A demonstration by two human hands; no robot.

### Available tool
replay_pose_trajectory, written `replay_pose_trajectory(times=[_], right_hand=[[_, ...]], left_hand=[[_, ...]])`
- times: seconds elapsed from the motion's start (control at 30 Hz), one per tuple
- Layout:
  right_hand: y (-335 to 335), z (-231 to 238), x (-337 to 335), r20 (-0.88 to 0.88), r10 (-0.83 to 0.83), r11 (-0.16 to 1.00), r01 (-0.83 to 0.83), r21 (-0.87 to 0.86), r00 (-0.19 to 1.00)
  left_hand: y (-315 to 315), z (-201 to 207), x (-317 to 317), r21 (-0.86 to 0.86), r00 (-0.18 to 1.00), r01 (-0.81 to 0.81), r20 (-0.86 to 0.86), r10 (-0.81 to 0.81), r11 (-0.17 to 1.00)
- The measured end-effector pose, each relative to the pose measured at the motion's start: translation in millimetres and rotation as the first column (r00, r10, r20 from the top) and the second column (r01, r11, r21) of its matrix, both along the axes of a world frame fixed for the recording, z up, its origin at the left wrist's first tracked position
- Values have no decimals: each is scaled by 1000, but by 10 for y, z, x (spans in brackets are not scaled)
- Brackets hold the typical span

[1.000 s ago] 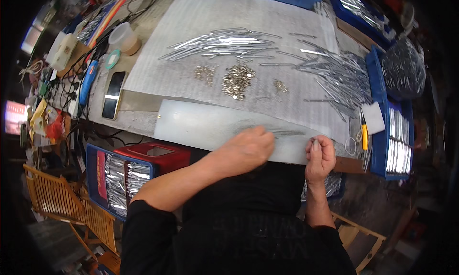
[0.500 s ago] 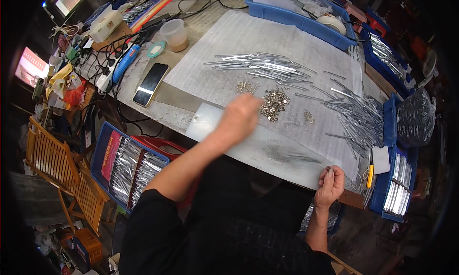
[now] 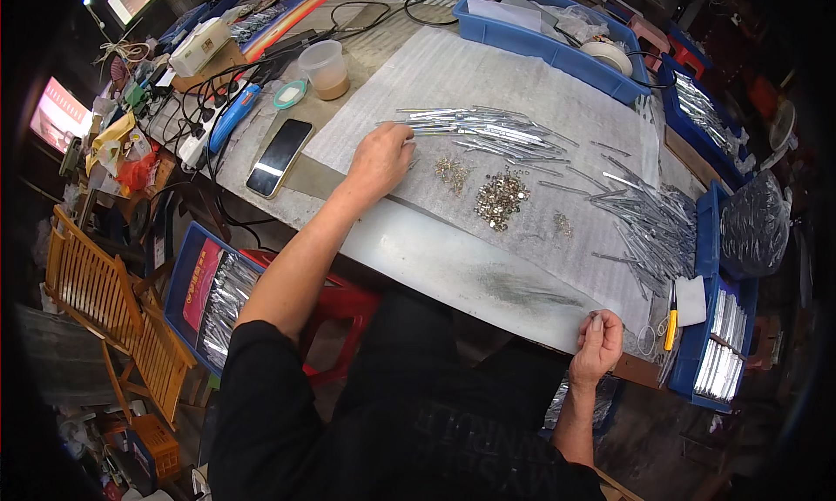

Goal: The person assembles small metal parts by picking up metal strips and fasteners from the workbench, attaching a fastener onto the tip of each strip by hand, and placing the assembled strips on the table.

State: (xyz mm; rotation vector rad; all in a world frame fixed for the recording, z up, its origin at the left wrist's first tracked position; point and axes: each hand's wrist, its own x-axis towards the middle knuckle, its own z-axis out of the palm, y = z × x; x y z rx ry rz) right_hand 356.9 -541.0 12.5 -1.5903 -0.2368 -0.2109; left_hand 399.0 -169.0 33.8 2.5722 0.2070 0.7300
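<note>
My left hand [image 3: 381, 161] is at the left end of a pile of thin silvery metal strips [image 3: 492, 131]. Its fingers are curled together there, and what lies between them is hidden. Close to its right are a small heap of tiny gold-coloured parts [image 3: 450, 175] and a larger heap of small round shiny metal pieces [image 3: 502, 200]. At the table's front edge my right hand [image 3: 599, 342] is closed, thumb against the fingers; I cannot make out what it holds. Beside it lies a smooth translucent sheet [image 3: 418, 240] with a dark smudge.
More strips [image 3: 649, 218] spread at the right, near a yellow-handled tool [image 3: 670, 327] and blue trays [image 3: 710, 231]. A phone [image 3: 280, 157], plastic cup [image 3: 324, 69] and cables sit at the left. Across the back stands a blue bin [image 3: 549, 44]; a strip-filled tray [image 3: 196, 283] stands lower left.
My left hand has moved up and left, from beside the heaps of small parts to the left end of the strip pile. My right hand has stayed nearly in place.
</note>
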Motion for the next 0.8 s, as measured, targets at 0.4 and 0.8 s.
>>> replay_pose_trajectory(times=[0.4, 0.8], right_hand=[[-2, -16, -4, -13, -14, 1000, 14, -7, 1000], [-13, -19, 7, -8, 1, 998, -1, -59, 1000]], left_hand=[[40, -83, 332, 190, 980, 10, -195, 28, 982], [-635, 305, -511, -331, 979, 192, 1, -203, 924]])
